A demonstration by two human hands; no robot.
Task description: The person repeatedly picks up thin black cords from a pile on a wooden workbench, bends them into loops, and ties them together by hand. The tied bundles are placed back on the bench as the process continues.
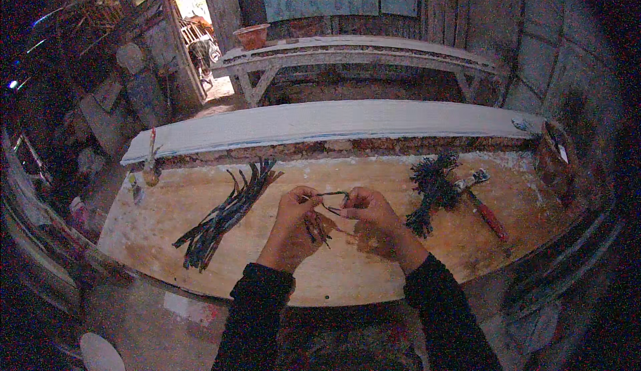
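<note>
Above the middle of the wooden board, a thin dark strip [332,193] is stretched and looped between my two hands. My left hand [294,221] pinches one end of it, and several more thin dark strips [319,231] hang down below those fingers. My right hand [371,214] pinches the other side with thumb and fingertips. Left of my hands lies a loose bundle of long, flat dark strips [224,217]. To the right is a heap of shorter, knotted-looking dark strips [434,187].
Beside the heap lies a tool with a red handle [491,219] and metal head. A white-topped ledge [334,122] runs along the board's [374,284] far edge. A slim upright object [151,167] stands at left. Behind, a long bench [374,52] bears a reddish basin [252,36].
</note>
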